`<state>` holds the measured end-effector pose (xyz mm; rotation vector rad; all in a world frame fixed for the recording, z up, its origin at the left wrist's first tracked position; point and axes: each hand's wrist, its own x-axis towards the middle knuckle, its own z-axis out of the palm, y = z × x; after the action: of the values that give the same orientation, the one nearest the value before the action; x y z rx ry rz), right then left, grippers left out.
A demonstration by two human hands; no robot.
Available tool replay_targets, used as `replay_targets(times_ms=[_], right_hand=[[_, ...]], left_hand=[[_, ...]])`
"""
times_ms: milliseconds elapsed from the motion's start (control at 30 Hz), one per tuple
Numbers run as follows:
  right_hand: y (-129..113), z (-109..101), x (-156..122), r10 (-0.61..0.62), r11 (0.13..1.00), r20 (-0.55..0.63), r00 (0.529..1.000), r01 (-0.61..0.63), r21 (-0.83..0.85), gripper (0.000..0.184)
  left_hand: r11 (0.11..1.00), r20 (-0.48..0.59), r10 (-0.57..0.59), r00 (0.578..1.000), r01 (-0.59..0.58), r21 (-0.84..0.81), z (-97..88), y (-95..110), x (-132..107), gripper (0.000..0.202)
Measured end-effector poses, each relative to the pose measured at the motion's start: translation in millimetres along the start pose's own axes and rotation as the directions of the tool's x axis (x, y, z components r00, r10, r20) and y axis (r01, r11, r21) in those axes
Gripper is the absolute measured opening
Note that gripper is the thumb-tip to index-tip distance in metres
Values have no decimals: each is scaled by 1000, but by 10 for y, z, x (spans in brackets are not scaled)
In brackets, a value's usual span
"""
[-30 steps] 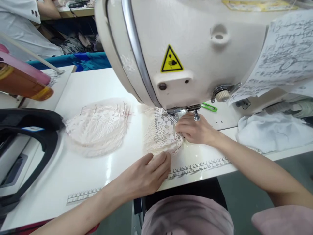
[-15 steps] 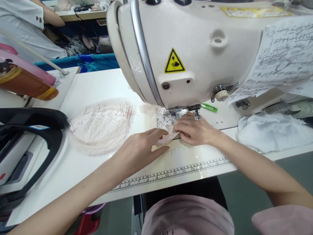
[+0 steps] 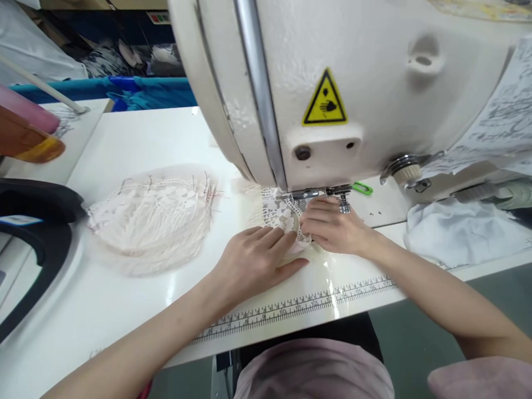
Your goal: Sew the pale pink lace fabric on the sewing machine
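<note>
White lace fabric (image 3: 272, 208) with a sheer pale edge lies under the presser foot area of a sewing machine (image 3: 357, 83). My left hand (image 3: 260, 257) presses curled fingers onto its near edge, with the thumb stretched along the table. Close by the needle area, my right hand (image 3: 334, 226) bends its fingers over the right edge of the same lace; its fingertips are partly hidden by the machine's metal parts. The two hands nearly meet at the lace. A second lace piece (image 3: 158, 216), oval with dark loose threads, lies on the table to the left.
A printed ruler strip (image 3: 299, 305) runs along the table's front edge. White cloth (image 3: 461, 227) lies at the right, and a green clip-like item (image 3: 362, 188) sits behind my right hand. A black curved object (image 3: 54, 233) and an orange-brown container (image 3: 25, 133) stand at the left.
My view has moved closer to the machine. The left hand has shifted from pinching a folded edge to pressing on the lace, which now lies flatter. The right hand stays beside the needle area.
</note>
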<state>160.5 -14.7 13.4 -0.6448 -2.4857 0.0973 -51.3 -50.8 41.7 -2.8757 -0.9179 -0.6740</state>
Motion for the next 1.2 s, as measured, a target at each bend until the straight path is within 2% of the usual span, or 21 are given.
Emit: replay_targets(times_ms=[100,167,233,300,367,467,567,733,833,933,1200], right_hand=[[11,-45,1,-16,999,7,1000,16,36,32],[-1,-115,11,17,997,107,994,-24,68,33],[-23,-183,30,69,992,255,964,-93,84,42],[-40,-218,49,97,987,326,940,-133,88,48],[-39,-216,58,86,989,290,953,-118,92,40],[-1,-177,40,9,993,155,988,-27,115,21],[44,-150,3,-32,986,137,990,8,167,15],[60,-146,-25,-22,976,147,989,-10,218,16],[54,-139,-26,0,979,139,990,-29,204,18],[49,-131,-27,22,984,147,989,-48,173,19],[31,-113,-28,29,989,170,985,-53,137,22]], left_hand=[[997,14,31,999,-32,75,70,16,-51,12],[995,-3,51,999,-51,81,96,12,-79,11],[995,-29,64,998,-61,78,102,0,-100,12],[996,-49,61,997,-57,70,97,-13,-113,12],[997,-60,46,997,-42,58,90,-23,-120,11],[998,-71,36,997,-32,60,76,-26,-121,12],[992,-68,56,996,-48,118,48,-17,-104,14],[970,-74,75,994,-56,238,21,-10,-62,12],[986,-84,65,994,-51,156,70,-35,-60,17],[998,-38,39,999,-37,59,138,-63,-76,27],[1000,-21,-20,1000,20,9,152,-64,-68,28]])
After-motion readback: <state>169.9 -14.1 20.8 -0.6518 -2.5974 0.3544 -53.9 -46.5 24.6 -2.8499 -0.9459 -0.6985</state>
